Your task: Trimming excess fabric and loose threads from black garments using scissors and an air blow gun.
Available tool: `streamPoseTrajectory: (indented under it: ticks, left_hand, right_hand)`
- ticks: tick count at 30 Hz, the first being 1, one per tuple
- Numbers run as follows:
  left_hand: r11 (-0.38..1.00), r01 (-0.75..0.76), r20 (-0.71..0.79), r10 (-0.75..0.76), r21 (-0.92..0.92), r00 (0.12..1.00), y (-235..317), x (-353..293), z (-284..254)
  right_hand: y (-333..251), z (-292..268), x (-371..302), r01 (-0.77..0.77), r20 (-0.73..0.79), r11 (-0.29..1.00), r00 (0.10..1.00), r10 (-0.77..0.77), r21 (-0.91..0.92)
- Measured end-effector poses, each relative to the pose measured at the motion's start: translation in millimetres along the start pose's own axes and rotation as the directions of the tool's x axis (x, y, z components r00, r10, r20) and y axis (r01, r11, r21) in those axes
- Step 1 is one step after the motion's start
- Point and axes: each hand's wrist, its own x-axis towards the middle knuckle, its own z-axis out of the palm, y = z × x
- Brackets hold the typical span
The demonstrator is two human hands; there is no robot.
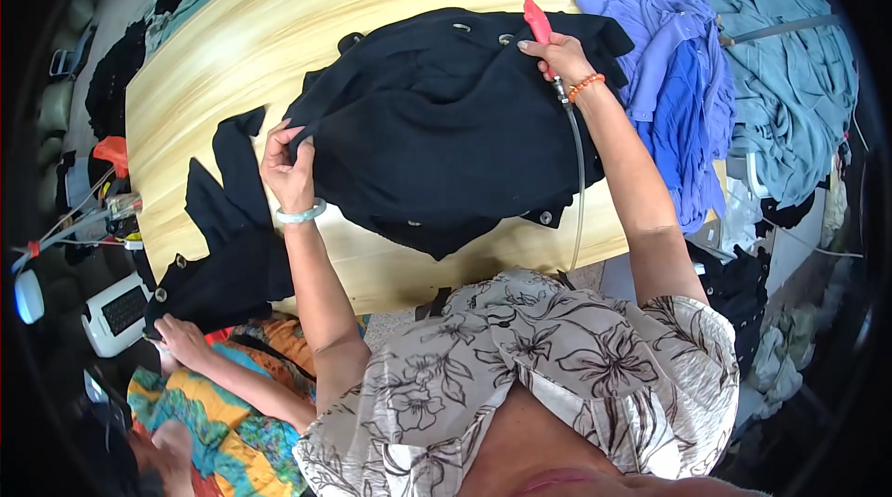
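Observation:
A black garment [437,144] with several round buttons lies bunched across the wooden table in front of me. My left hand [290,167] pinches its left edge between thumb and fingers. Over the garment's far right part, my right hand [562,58] is wrapped round an air blow gun [536,21] with a red body. The gun's thin metal nozzle points up and away from me, and a clear hose [580,163] runs from its base down toward my body.
Purple-blue shirts [660,60] and grey-green clothes [780,79] are heaped at the right. On the left, a co-worker's hand [183,341] holds another black garment [232,265] near a white device with a dark keypad [121,314]. The pale wooden table [214,60] carries both black garments.

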Motion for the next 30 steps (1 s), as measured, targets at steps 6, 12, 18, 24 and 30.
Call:
streamPoseTrajectory:
  ticks: [6, 12, 18, 24, 30]
  left_hand:
    - [0.987, -0.145, 0.102, 0.151, -0.063, 0.983, 94, -67, 23]
    - [0.978, -0.089, 0.252, 0.135, -0.188, 0.958, 161, -163, 6]
    - [0.682, 0.198, 0.43, 0.188, -0.704, 0.883, 222, -238, 41]
    - [0.652, 0.297, 0.51, 0.162, -0.698, 0.845, 229, -251, 47]
    - [0.944, 0.272, 0.419, -0.174, -0.186, 0.891, 155, -253, 31]
  right_hand:
    - [-1, -33, -34, 0.169, -0.095, 0.984, 0.982, -0.163, 0.052]
    - [19, -164, -163, 0.373, -0.093, 0.862, 0.927, -0.364, 0.344]
    - [60, -295, -291, 0.589, -0.488, 0.733, 0.777, -0.399, 0.339]
    - [56, -346, -354, 0.653, -0.332, 0.606, 0.756, -0.565, 0.455]
    - [86, -294, -294, 0.499, -0.426, 0.865, 0.773, -0.471, -0.051]
